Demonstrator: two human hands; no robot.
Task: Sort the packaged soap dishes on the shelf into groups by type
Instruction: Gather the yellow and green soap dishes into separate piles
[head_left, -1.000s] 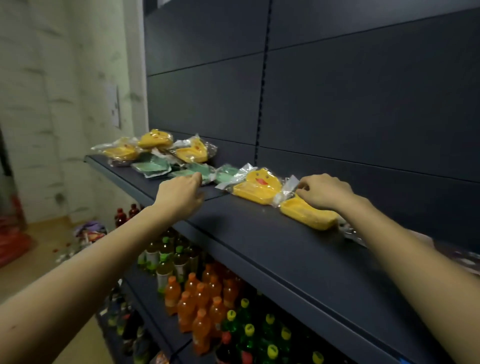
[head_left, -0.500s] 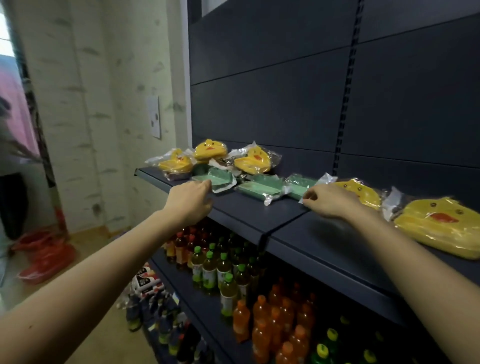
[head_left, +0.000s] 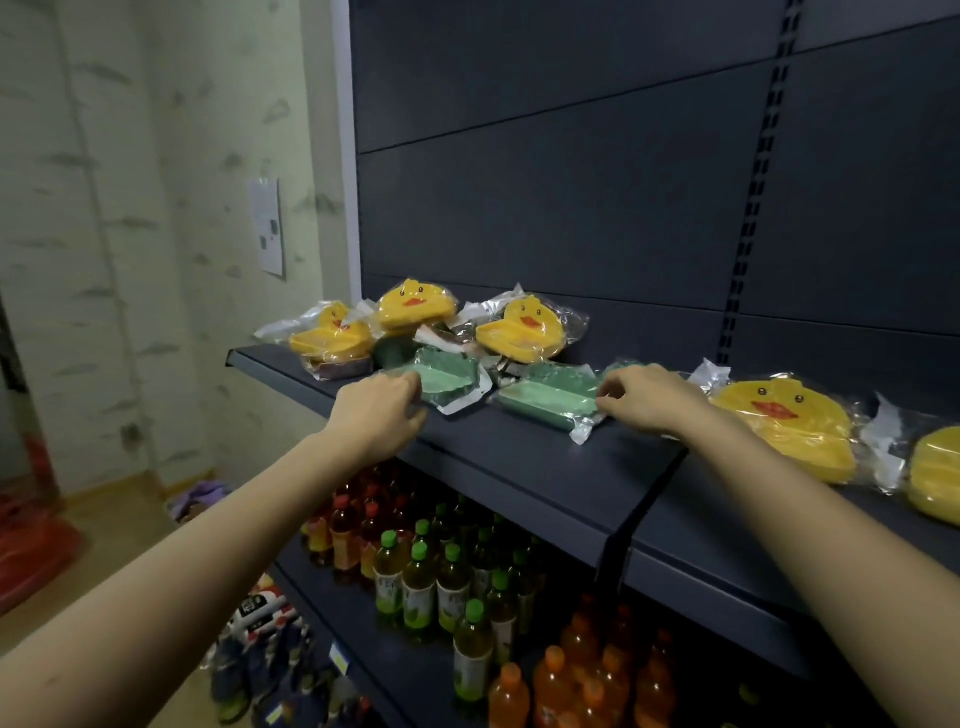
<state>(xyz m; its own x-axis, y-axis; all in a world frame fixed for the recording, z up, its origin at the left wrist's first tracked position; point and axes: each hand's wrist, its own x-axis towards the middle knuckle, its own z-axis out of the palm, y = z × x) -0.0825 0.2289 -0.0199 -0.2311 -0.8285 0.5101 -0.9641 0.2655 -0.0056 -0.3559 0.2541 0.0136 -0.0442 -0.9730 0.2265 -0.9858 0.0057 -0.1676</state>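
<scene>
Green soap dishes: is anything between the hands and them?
Nothing visible. The left hand touches the left green soap dish; the right hand touches the right one. Whether either grips, I cannot tell.

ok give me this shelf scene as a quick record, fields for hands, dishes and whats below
left hand: at the left green soap dish, fingers on its wrapper
right hand: at the right green soap dish, fingertips on its edge
yellow duck dishes: three behind the green ones, two to the right
shelf: dark, holds all dishes
lower shelves: drink bottles
</scene>
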